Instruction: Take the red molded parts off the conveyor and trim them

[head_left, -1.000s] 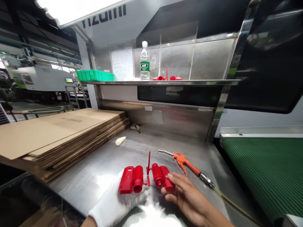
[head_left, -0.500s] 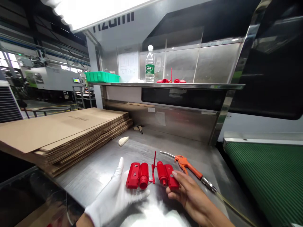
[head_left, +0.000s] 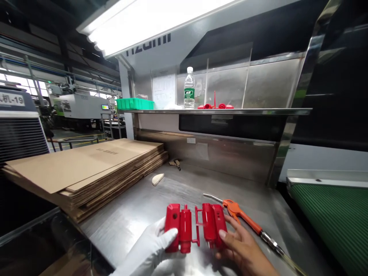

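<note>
A red moulded plastic part [head_left: 195, 227], two housings joined by a thin runner, is held up over the steel table [head_left: 138, 214]. My left hand [head_left: 149, 251], in a white glove, grips the left housing with the thumb on its face. The bare fingers of my right hand [head_left: 244, 251] grip the right housing from the side and below. The part stands tilted towards me, lifted a little off the table.
An orange air blow gun [head_left: 241, 214] with its hose lies just right of my hands. A stack of flat cardboard [head_left: 86, 168] fills the left. On the shelf stand a water bottle [head_left: 189, 88], a green tray [head_left: 135, 103] and more red parts [head_left: 215, 106]. A green conveyor belt [head_left: 333, 214] runs at the right.
The red part lay flat on my open left palm; now both hands grip it and it is tipped upright. The camera view has shifted up and left.
</note>
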A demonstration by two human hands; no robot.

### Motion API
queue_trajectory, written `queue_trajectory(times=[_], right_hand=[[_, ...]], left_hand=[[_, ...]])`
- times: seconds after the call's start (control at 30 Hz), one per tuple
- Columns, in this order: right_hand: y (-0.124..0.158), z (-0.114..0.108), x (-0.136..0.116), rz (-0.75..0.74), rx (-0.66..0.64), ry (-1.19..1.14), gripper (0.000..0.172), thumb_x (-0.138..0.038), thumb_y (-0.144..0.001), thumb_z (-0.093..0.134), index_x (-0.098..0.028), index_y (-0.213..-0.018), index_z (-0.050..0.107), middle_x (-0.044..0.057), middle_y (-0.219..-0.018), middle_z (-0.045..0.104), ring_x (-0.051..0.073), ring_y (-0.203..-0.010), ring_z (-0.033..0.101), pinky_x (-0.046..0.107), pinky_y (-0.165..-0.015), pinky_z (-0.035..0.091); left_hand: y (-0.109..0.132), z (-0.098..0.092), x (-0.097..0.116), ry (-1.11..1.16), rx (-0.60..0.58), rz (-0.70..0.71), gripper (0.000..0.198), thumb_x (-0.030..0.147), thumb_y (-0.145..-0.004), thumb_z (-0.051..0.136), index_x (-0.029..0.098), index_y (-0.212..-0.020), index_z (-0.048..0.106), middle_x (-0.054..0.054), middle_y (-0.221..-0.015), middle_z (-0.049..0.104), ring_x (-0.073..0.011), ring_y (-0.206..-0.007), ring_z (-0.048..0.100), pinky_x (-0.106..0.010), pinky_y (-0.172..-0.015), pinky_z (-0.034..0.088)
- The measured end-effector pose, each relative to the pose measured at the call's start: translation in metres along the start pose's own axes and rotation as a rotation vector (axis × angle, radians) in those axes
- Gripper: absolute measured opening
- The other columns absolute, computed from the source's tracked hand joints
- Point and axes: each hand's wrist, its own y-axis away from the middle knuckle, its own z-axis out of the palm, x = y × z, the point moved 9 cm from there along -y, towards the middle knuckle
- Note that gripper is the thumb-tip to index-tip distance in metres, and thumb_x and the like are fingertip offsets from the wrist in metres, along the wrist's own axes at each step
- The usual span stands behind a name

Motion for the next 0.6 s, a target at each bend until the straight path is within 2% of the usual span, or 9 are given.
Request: queue_trajectory(times=[0.1, 0.17, 0.27, 0.4, 0.5, 0.6], right_hand=[[-0.006, -0.002, 0.007, -0.044, -0.050, 0.052, 0.090, -0.049, -0.074, 0.082, -0.013, -0.136, 0.027, 0.018, -0.107, 0.070, 0.023, -0.081, 0.067, 0.035, -0.069, 0.053], [-0.009, -0.002, 0.012, -0.069, -0.079, 0.070, 0.083, -0.050, -0.075, 0.081, -0.014, -0.134, 0.035, 0.018, -0.114, 0.068, 0.024, -0.090, 0.068, 0.034, -0.075, 0.052], [-0.011, -0.007, 0.017, -0.117, -0.045, 0.099, 0.076, -0.052, -0.074, 0.080, -0.019, -0.131, 0.045, 0.015, -0.121, 0.067, 0.028, -0.109, 0.064, 0.038, -0.088, 0.051], [-0.007, -0.009, 0.016, -0.200, 0.010, 0.241, 0.073, -0.056, -0.077, 0.076, -0.021, -0.134, 0.046, 0.014, -0.134, 0.059, 0.029, -0.122, 0.056, 0.046, -0.104, 0.042], [-0.002, 0.003, 0.010, -0.235, -0.065, 0.321, 0.071, -0.054, -0.083, 0.071, -0.022, -0.140, 0.044, 0.011, -0.145, 0.048, 0.028, -0.131, 0.047, 0.046, -0.111, 0.036], [0.003, 0.018, 0.005, -0.234, -0.178, 0.325, 0.070, -0.052, -0.086, 0.068, -0.023, -0.143, 0.041, 0.011, -0.142, 0.051, 0.028, -0.128, 0.050, 0.044, -0.111, 0.035]], left_hand=[[-0.005, -0.007, -0.003, -0.064, 0.018, 0.083, 0.031, 0.032, -0.084, 0.077, 0.014, -0.107, 0.065, -0.010, -0.089, 0.066, -0.0199, -0.071, 0.060, -0.030, -0.064, 0.051], [-0.006, -0.010, -0.001, -0.083, 0.044, 0.133, 0.029, 0.033, -0.083, 0.079, 0.014, -0.101, 0.067, -0.009, -0.089, 0.065, -0.0206, -0.073, 0.060, -0.028, -0.065, 0.051], [-0.007, -0.020, -0.005, -0.121, 0.131, 0.143, 0.029, 0.030, -0.077, 0.084, 0.013, -0.094, 0.067, -0.008, -0.086, 0.066, -0.0218, -0.076, 0.061, -0.027, -0.065, 0.050], [-0.008, -0.043, -0.017, -0.120, 0.252, 0.131, 0.041, 0.040, -0.072, 0.087, 0.013, -0.096, 0.066, -0.007, -0.078, 0.067, -0.0181, -0.059, 0.059, -0.026, -0.051, 0.047], [-0.007, -0.056, -0.024, -0.126, 0.340, 0.082, 0.046, 0.045, -0.068, 0.089, 0.013, -0.091, 0.065, -0.007, -0.072, 0.068, -0.0221, -0.058, 0.063, -0.029, -0.051, 0.051], [-0.005, -0.060, -0.026, -0.083, 0.401, 0.008, 0.054, 0.045, -0.065, 0.090, 0.014, -0.099, 0.063, -0.010, -0.077, 0.070, -0.0292, -0.066, 0.067, -0.035, -0.054, 0.056]])
